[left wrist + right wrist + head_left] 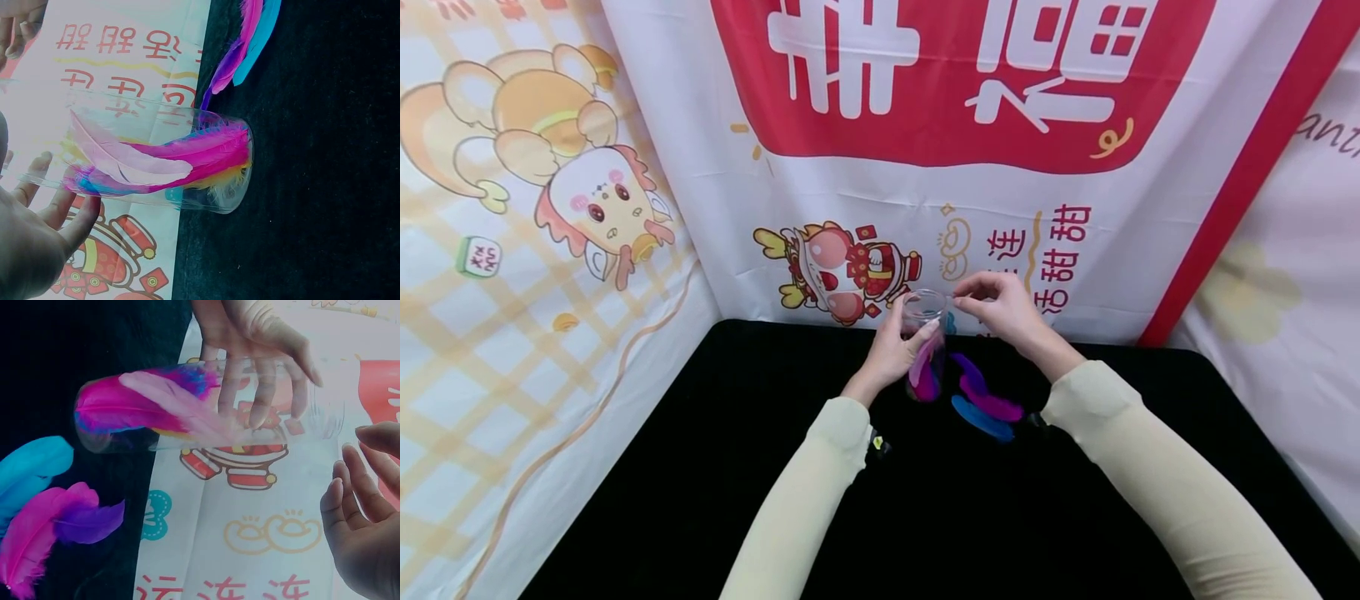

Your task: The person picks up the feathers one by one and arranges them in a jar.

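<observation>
My left hand (889, 348) grips a tall clear plastic jar (927, 307), its fingers on one side and its thumb on the other. Inside the jar, toward its bottom, lie a pale pink feather (128, 159), a magenta feather (212, 150) and bits of blue and yellow-orange ones. Close to the jar's open rim is my right hand (1000, 307), with loosely bent fingers and nothing visible between them in the right wrist view. A blue feather (981, 418), a magenta feather (1000, 407) and a purple feather (967, 368) lie on the table beside the jar.
The black-covered table (760, 500) reaches back to a white cloth backdrop (700, 200) with red lettering and cartoon figures. A printed cloth (550, 375) stands along the left side, and another pale cloth (1292, 333) hangs at the right.
</observation>
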### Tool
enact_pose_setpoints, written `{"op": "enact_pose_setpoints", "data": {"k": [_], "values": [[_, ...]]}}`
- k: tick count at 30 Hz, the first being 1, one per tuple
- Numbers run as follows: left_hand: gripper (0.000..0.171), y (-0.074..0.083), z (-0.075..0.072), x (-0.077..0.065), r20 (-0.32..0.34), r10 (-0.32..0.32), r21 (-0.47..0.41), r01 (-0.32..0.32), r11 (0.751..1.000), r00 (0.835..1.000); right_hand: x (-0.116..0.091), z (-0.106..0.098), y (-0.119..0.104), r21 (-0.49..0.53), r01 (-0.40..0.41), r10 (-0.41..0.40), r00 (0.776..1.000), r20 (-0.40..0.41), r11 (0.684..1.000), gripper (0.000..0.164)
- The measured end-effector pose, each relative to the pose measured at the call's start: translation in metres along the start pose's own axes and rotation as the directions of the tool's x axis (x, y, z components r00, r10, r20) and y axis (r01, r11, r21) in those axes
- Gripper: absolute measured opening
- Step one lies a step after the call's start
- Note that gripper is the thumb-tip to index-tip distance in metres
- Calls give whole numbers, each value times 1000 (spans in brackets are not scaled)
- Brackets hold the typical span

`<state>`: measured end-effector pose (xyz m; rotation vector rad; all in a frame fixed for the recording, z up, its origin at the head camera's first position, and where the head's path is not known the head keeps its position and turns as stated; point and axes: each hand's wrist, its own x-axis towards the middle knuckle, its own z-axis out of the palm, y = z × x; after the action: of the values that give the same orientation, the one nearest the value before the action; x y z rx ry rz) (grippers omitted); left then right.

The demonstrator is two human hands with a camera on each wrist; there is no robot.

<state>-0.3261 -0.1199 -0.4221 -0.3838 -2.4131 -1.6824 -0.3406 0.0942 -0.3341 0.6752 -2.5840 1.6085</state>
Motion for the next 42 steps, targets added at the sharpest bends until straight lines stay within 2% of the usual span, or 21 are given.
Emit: {"op": "enact_pose_setpoints", "data": {"k": [14, 24, 33, 42], "values": [[66, 1, -1, 0, -4, 4, 12, -4, 1000, 1000, -6, -8, 25, 20, -12, 12, 1000, 1, 1000, 18], [63, 1, 0, 0, -14, -6, 34, 7, 999, 1000, -10, -14, 49, 4, -97, 97, 995, 12, 995, 23], [68, 0, 0, -1, -3, -7, 33, 7, 999, 1000, -11, -15, 69, -6, -142, 142, 990, 25, 990, 28], [68, -1, -1, -1, -1, -12, 19, 12, 1000, 1000, -11, -13, 94, -66, -176, 178, 983, 38, 982, 25]]}}
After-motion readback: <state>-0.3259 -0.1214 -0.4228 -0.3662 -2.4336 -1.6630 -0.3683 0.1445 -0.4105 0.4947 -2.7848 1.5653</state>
